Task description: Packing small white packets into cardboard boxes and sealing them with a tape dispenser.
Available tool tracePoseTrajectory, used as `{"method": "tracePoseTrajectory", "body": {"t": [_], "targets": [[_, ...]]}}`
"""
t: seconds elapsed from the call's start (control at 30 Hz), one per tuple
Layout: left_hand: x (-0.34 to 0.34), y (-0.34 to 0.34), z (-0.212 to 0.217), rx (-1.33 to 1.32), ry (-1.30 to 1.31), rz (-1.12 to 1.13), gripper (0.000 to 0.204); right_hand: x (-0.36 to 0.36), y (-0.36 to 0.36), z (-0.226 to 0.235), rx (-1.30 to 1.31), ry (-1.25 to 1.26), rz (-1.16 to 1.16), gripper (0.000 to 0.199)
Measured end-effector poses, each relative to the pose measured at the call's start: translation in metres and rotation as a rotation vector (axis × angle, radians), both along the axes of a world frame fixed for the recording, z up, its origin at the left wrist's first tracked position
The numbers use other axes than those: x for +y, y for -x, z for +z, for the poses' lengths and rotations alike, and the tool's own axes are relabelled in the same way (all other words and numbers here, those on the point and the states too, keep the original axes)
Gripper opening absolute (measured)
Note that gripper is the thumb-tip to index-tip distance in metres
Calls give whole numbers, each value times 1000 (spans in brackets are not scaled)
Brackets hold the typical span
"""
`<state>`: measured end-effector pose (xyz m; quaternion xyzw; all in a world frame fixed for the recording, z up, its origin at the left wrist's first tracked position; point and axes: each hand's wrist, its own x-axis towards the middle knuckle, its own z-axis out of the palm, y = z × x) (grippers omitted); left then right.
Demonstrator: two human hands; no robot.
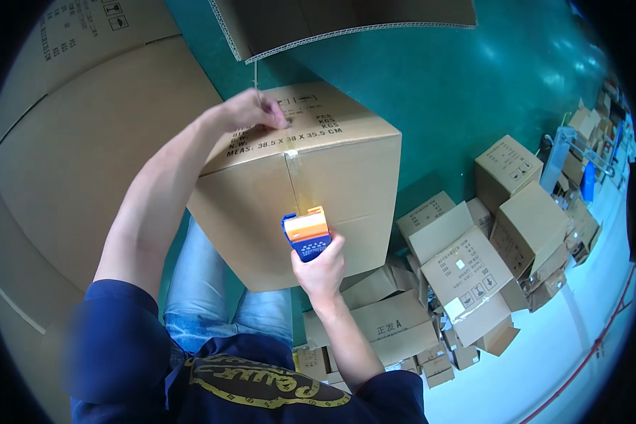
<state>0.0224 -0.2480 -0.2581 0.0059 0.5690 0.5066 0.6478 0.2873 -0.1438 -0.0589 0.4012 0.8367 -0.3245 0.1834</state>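
A large brown carton point(346, 191) stands in front of me, its printed face away from me and a plain face toward me. A strip of clear tape point(294, 166) runs over the edge and down the seam of the plain face. My right hand point(321, 272) grips a blue and orange tape dispenser point(307, 234), its orange end against the lower part of that strip. My left hand point(254, 113) reaches across the printed face. Its fingertips are pinched together by the seam, and whatever they hold is too small to make out.
Big cartons point(99, 134) rise close on my left. Beyond the carton, an open box flap point(353, 21) overhangs the green floor point(431, 85). Several cartons point(466, 272), some with loose flaps, lie piled at the right. A blue metal cart point(558, 159) stands farther off.
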Motion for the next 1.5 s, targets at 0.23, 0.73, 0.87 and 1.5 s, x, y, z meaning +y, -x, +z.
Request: {"method": "tracePoseTrajectory", "body": {"t": [0.23, 0.73, 0.87, 1.5], "targets": [[18, 10, 39, 482, 480, -635, 83, 1, 11, -3, -35, -27, 49, 61], [42, -46, 90, 551, 149, 1, 62, 0, -7, -12, 102, -162, 66, 56], [31, -73, 120, 1155, 186, -418, 51, 2, 3, 0, 65, -103, 42, 56], [26, -71, 111, 1116, 119, -305, 43, -17, -13, -7, 14, -126, 12, 50]]}}
